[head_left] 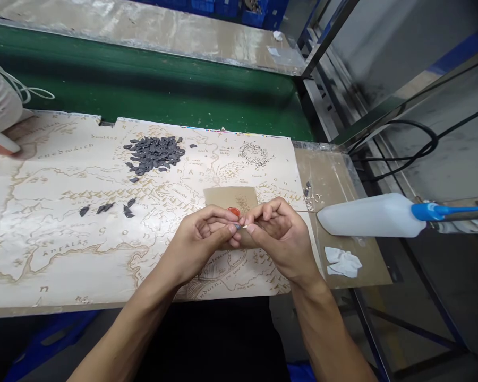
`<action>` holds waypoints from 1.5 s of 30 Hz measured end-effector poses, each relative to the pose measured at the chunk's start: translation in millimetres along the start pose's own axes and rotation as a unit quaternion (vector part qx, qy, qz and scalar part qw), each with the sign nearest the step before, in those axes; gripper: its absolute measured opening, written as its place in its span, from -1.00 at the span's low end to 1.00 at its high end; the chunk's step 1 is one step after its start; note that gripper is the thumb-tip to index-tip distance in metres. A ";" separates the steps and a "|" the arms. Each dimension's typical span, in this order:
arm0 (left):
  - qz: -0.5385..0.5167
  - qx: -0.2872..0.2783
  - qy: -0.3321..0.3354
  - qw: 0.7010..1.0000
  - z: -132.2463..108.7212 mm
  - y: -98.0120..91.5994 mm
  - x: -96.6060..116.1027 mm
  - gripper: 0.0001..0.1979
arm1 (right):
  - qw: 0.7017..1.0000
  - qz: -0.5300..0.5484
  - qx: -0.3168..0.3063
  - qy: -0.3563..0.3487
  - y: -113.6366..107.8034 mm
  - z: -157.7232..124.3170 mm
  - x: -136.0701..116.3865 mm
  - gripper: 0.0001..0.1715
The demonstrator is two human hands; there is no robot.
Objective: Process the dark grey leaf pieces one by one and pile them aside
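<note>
At the centre of the frame, the left hand (201, 228) is pinching a small blue-grey piece (236, 226) between thumb and fingertips. Just to its right, the right hand (281, 231) is keeping its thumb and forefinger narrow on a small pale piece (245, 227), and the two sets of fingertips are nearly meeting. A red-orange disc (234, 211) is showing just above the left fingertips; whether the hand is gripping it, I cannot tell.

Behind the hands, a brown cardboard sheet (217, 197) is lying on the map-printed paper (63, 183) and carrying a scatter of tiny brown grains (242, 202). In the upper left-centre of the frame, a heap of dark grey flakes (157, 154) is resting on the map, with a few loose dark flakes (128, 208) lying below and to its left. Right of centre, higher up, small pale bits (257, 154) are spreading over the paper. At the right of the frame, a white squeeze bottle (374, 215) is lying with its blue nozzle (442, 210) pointing right, above a crumpled white tissue (342, 262).
</note>
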State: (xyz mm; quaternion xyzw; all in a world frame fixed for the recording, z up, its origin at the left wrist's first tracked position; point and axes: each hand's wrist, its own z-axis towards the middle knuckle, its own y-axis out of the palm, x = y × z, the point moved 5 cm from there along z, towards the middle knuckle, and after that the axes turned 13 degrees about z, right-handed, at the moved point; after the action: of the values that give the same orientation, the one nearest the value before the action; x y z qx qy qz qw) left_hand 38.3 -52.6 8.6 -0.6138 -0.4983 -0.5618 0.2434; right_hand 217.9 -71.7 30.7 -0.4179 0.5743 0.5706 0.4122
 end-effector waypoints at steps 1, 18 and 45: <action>-0.001 0.004 0.001 1.000 0.4 -0.3 -0.3 -0.77 | 1.000 -0.001 0.002 0.002 0.0 0.2 0.7 -0.54; 0.008 0.017 -0.016 1.000 0.3 0.4 -2.6 -0.73 | 1.000 0.004 -0.002 0.028 2.8 -1.5 2.0 -0.56; 0.061 0.046 -0.003 0.997 -13.4 -29.2 3.6 -0.73 | 0.998 -0.053 -0.034 -0.023 5.6 9.0 -17.6 -0.66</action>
State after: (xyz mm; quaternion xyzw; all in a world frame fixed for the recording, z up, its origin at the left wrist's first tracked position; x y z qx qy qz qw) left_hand 6.0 -51.7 7.7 -0.6328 -0.4862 -0.5207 0.3033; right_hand 218.0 -62.5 49.2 -0.4487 0.5221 0.5763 0.4404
